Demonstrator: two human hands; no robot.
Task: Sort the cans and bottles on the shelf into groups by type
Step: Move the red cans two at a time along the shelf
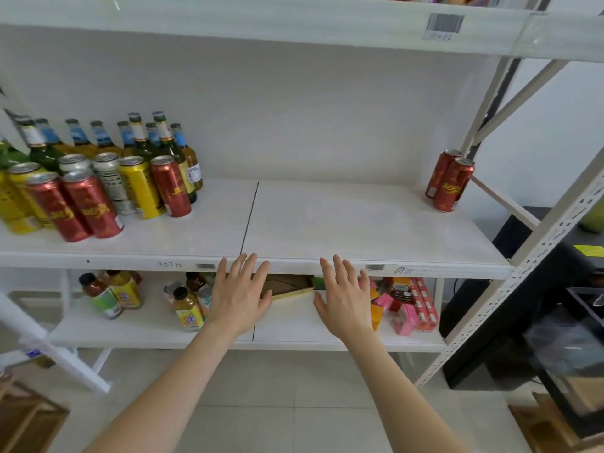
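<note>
On the white middle shelf [327, 223], a mixed cluster stands at the left: red cans [88, 204], yellow cans [140, 188], white cans [109, 178] and, behind them, several glass bottles [163, 138] with blue or white neck labels. Two red cans [449, 183] stand alone at the far right of the same shelf. My left hand [240, 295] and my right hand [344, 300] hover side by side just below the shelf's front edge, fingers spread and straight, holding nothing.
The lower shelf [287, 328] carries juice bottles [111, 294] at the left, a flat brown box [287, 284] behind my hands and pink and orange cartons [408, 305] at the right. A perforated metal upright [523, 282] frames the right side. Cardboard boxes sit on the floor.
</note>
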